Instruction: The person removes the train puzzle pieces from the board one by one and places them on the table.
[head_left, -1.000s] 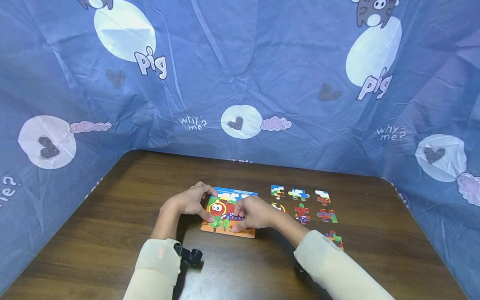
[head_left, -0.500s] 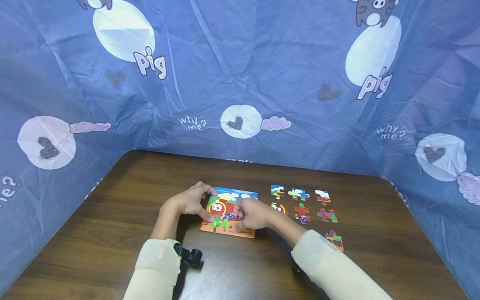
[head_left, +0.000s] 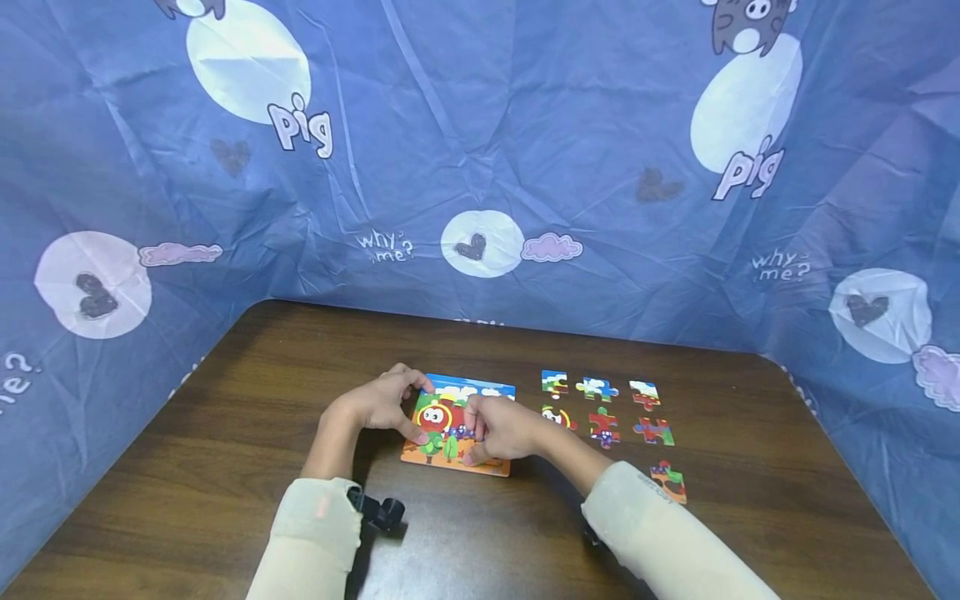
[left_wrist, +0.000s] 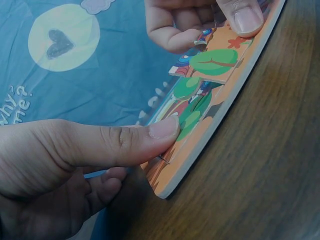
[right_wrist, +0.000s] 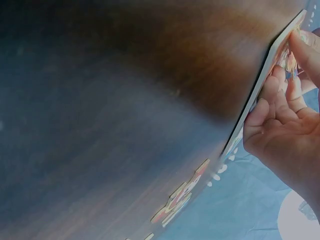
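A colourful jigsaw board (head_left: 429,459) with an orange lower border and a red cartoon face lies on the wooden table. My left hand (head_left: 377,406) holds the board at its left side, thumb pressed on the printed surface and index finger at the upper left corner. With thumb and fingertips, my right hand (head_left: 508,427) pinches a jigsaw piece (left_wrist: 215,62) over the board's lower middle. Green leaf print and an orange edge show on that piece in the left wrist view, where it sits tilted above the surface. The right hand covers much of the board's right side.
Several loose jigsaw pieces lie to the right in rough rows, among them a blue and white piece (head_left: 597,388), a red piece (head_left: 603,423) and a green and orange piece (head_left: 669,481). A blue patterned cloth (head_left: 480,175) hangs behind the table (head_left: 247,417).
My right fingertips have shifted slightly left over the board with the pinched jigsaw piece. The left hand, the board and the loose pieces have stayed in place.
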